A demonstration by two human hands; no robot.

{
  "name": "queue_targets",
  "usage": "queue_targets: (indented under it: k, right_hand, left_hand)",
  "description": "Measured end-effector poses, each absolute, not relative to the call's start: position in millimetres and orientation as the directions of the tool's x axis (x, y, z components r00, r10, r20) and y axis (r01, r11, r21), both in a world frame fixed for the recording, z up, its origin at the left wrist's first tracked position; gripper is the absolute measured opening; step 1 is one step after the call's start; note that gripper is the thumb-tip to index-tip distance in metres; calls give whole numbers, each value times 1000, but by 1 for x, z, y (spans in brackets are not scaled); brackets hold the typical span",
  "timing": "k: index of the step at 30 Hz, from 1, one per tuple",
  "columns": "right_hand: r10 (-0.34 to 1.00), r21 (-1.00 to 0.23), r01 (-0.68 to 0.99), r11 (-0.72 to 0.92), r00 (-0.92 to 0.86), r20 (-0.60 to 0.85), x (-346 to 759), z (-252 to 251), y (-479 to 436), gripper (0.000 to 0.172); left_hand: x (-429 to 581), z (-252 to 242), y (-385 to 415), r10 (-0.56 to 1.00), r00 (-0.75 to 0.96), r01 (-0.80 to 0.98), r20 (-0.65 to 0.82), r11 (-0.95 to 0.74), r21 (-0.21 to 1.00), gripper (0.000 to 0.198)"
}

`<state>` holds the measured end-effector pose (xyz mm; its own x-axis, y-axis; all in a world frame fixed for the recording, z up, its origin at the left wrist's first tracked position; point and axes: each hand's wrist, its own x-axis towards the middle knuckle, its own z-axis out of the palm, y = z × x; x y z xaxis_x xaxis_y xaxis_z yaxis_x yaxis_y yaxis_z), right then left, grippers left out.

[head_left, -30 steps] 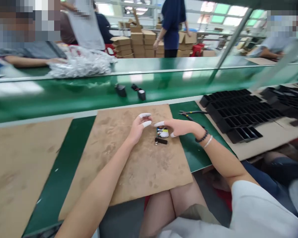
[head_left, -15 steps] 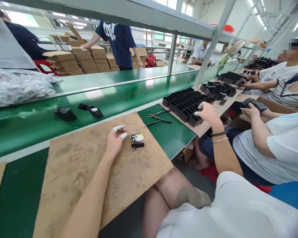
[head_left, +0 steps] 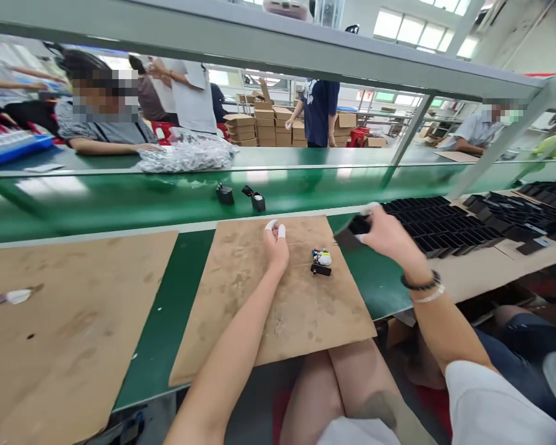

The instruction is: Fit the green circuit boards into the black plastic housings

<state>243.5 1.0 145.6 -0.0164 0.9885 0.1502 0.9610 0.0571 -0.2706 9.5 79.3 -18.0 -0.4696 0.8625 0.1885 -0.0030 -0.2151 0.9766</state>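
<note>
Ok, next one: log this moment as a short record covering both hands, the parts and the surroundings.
Left hand: left hand over the cardboard sheet, fingers curled, no object visible in it
Right hand: right hand gripping a black case, blurred
On sheet: small circuit assembly; black part beside it
Beyond sheet: two black units on green surface
Right side: rows of black cases

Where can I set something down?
Bare: brown cardboard sheet between your left forearm, its right edge and the black rectangular part; left cardboard sheet beside the green strip. Crowded: rows of black plastic boxes beyond your right hand.
</note>
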Motion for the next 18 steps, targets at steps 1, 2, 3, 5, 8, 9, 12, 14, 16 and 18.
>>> queue_targets:
  k: [1, 2, 3, 5, 8, 9, 12, 14, 16, 18]
  right_hand:
    - [990, -257, 960, 113, -87, 110, 218, 140, 19, 49]
    - [986, -233, 959, 160, -146, 79, 193, 132, 37, 49]
    - [982, -219, 958, 187, -180, 50, 171, 123, 54, 48]
    - [978, -231, 950, 209, -208, 30, 137, 104, 81, 47]
    - [976, -284, 936, 209, -218, 0, 114, 85, 105, 43]
    - [977, -308, 930, 201, -214, -10, 114, 83, 109, 43]
    - [979, -375, 913, 164, -196, -50, 126, 87, 113, 47]
    - [982, -469, 875, 120, -175, -75, 140, 96, 108, 43]
    - [981, -662, 748, 50, -163, -109, 153, 103, 97, 39]
    - [969, -846, 532, -14, -200, -142, 164, 106, 84, 40]
  left_hand:
    - [7, -18, 79, 840, -498, 14, 213, -238, 971, 28]
    - [5, -18, 78, 822, -517, 32, 240, -262, 965, 28]
    - [4, -18, 78, 806, -527, 51, 269, -286, 957, 28]
    - [3, -19, 79, 784, -530, 90, 322, -326, 941, 28]
    - [3, -22, 81, 768, -521, 138, 374, -356, 924, 27]
    - [3, -23, 82, 764, -520, 150, 383, -360, 921, 27]
    - [4, -23, 79, 747, -514, 198, 423, -376, 905, 28]
    - [7, -22, 73, 718, -432, 309, 546, -450, 838, 30]
    - [11, -20, 67, 660, -264, 439, 704, -567, 697, 37]
    - [15, -18, 62, 594, -104, 497, 798, -664, 559, 50]
